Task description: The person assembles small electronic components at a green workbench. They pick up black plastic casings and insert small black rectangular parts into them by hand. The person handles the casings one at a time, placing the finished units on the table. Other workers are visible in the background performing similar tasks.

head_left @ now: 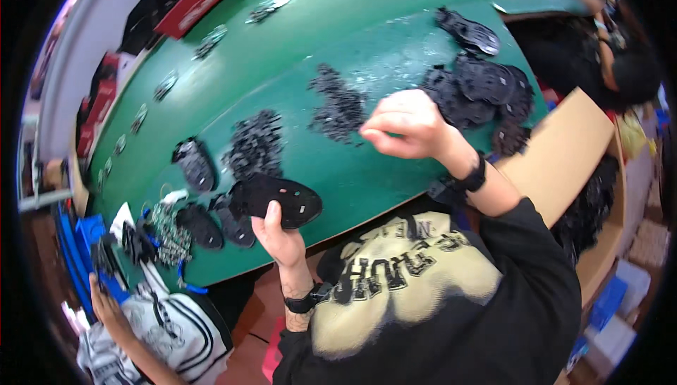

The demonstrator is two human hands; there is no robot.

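Observation:
My left hand (280, 239) grips a flat black oval shell (262, 193), like the bottom of a computer mouse, thumb on top. It is tilted above the table's near edge, and small openings and a light patch show at its right end. My right hand (409, 125) is raised over the table with thumb and fingers pinched together; whatever is between them is too small to make out. Beyond the hands lie two heaps of small black pieces, one heap (255, 147) near the shell and another heap (338, 106) just left of my right hand.
Similar black shells (486, 80) are piled at the right, and more shells (200, 225) lie at the left beside tangled wires (169, 233). Stacks of thin parts (268, 8) line the green table (367, 173). A cardboard box (560, 149) stands right. Co-workers sit at both sides.

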